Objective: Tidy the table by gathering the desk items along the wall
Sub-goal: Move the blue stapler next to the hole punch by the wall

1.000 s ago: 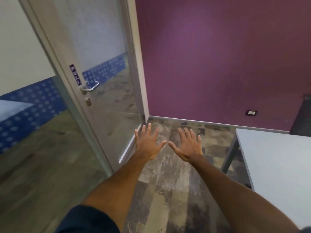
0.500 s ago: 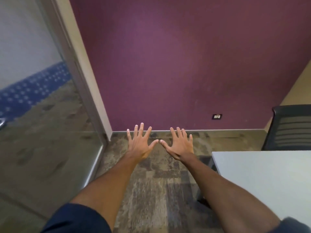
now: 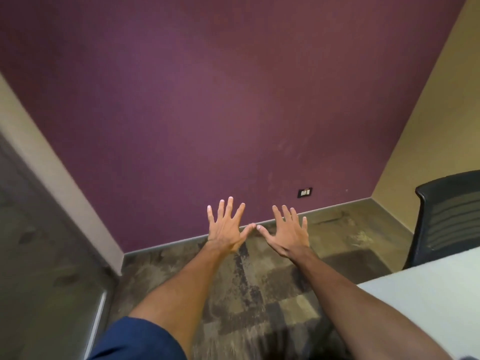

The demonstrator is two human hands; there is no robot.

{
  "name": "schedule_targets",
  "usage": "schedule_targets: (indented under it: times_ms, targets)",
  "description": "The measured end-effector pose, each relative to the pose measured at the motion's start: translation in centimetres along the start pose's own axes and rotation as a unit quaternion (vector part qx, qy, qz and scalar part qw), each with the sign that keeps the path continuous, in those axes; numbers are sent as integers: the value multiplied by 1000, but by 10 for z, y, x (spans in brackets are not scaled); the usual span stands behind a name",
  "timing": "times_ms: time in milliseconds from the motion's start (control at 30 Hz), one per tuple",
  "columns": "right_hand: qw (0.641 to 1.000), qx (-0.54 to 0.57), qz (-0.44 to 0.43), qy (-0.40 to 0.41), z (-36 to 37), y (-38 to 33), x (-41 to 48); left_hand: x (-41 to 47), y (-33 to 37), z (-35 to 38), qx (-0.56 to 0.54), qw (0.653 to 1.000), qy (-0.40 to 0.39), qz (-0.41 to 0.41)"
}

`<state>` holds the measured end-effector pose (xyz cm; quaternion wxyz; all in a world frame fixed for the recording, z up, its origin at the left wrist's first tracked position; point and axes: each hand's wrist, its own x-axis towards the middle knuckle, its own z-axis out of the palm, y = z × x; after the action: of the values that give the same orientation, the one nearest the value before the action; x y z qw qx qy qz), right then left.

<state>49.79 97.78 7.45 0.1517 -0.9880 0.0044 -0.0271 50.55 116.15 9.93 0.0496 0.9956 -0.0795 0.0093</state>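
I hold both arms straight out in front of me, palms down. My left hand (image 3: pixel 224 227) and right hand (image 3: pixel 289 233) are spread flat with the fingers splayed wide, holding nothing, and the thumb tips are so close together that I cannot tell whether they touch. Both hands hang over the mottled brown-grey floor (image 3: pixel 246 281), in front of the purple wall (image 3: pixel 207 100) with its small black socket (image 3: pixel 304 193). The pale grey table (image 3: pixel 428 294) lies to my lower right, its left corner beside my right forearm, well apart from both hands. A black mesh-backed chair (image 3: pixel 449 216) stands at its far edge.
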Motion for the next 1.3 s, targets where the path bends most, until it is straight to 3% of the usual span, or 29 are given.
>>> schedule_targets:
  times_ms: [333,533,900,1300]
  targets:
    - [994,-23,101,40,-15,47,145,188,23,-4,14,992,-10,121]
    - [984,-30,170,54,-20,118,220,299,73,20,14,981,-36,192]
    - [951,-31,297,85,-74,287,362,509,255,32,-11,949,-52,311]
    - [906,-70,402,117,-152,447,427,639,462,35,0,894,-47,446]
